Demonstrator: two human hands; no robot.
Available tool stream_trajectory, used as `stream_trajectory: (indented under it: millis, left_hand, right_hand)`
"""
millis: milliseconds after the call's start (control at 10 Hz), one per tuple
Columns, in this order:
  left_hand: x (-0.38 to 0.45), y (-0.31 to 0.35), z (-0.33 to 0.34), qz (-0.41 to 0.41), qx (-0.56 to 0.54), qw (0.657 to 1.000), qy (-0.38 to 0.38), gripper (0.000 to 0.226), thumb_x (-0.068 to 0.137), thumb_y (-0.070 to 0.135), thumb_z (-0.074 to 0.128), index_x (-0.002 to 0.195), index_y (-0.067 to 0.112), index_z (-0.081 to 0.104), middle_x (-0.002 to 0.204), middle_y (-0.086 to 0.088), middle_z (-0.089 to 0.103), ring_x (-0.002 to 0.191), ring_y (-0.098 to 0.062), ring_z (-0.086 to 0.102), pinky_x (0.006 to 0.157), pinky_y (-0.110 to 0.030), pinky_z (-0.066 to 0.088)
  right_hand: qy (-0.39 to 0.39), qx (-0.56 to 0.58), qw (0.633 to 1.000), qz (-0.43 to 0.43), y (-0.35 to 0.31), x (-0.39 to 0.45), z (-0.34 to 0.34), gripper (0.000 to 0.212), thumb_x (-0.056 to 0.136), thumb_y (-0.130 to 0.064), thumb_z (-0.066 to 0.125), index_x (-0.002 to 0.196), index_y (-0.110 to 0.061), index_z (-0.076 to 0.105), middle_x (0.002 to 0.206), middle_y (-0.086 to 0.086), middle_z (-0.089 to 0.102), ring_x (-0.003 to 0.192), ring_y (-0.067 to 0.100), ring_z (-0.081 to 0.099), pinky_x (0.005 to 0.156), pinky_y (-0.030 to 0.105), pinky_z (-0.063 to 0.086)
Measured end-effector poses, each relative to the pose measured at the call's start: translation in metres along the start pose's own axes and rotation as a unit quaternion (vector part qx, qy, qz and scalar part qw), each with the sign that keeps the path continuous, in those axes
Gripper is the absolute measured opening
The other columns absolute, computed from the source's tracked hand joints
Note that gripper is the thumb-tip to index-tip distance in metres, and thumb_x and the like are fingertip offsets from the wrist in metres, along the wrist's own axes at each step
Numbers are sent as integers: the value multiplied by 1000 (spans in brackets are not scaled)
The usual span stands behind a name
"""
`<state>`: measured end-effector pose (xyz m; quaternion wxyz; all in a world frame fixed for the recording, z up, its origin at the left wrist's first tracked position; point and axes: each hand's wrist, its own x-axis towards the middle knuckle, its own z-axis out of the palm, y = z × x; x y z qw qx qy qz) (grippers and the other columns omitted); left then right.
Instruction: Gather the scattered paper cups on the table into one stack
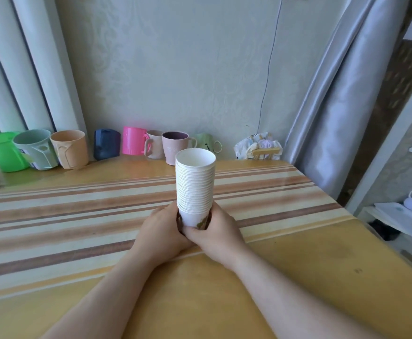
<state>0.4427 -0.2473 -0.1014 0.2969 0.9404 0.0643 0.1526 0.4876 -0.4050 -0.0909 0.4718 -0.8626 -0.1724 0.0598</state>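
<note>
A tall stack of white paper cups (195,184) stands upright at the middle of the table (77,216), open mouth up. Its bottom cup shows a brown and green print. My left hand (162,231) grips the base of the stack from the left. My right hand (218,232) grips the base from the right, fingers curled round the front. Both hands hide the foot of the stack. No loose paper cup is in view on the table.
A row of plastic mugs lines the wall at the back: green (3,151), pale green (37,148), tan (70,148), dark blue (106,143), pink (134,140) and others. A crumpled wrapper (258,146) lies at the back right. The table's right edge (346,211) drops to the floor.
</note>
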Motion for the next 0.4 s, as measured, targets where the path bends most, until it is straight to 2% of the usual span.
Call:
stream_trajectory:
  millis: [100,200,300,400]
  left_hand:
    - [-3,1,-2,-25,1,1000,-1,34,68,47,77,93,33,60,86,18,71,85,-14,65,69,-32,50]
    - [-7,5,-5,-30,15,999,-34,33,69,49,72,94,34,58,90,17,69,92,-20,64,72,-35,48]
    - [-8,18,-8,-58,130,984,-106,56,84,57,59,133,32,53,140,2,57,137,-32,47,108,-42,41]
    - [-31,19,-1,-109,212,966,-96,67,89,64,23,149,37,37,161,5,35,150,-29,26,120,-50,24]
  right_hand:
    - [23,-16,999,16,-5,-2,6,58,67,-60,86,116,-36,68,99,-16,77,94,11,73,76,32,60]
    - [8,-20,1000,12,-9,-6,-1,60,68,-57,90,119,-33,69,107,-13,79,99,15,73,80,32,59]
    - [9,-76,997,7,-13,-8,-5,58,71,-60,84,118,-31,70,110,-8,80,106,21,73,92,37,57]
    - [-18,-166,986,-15,-13,-17,0,57,72,-68,70,116,-32,62,114,-7,74,121,24,66,108,48,44]
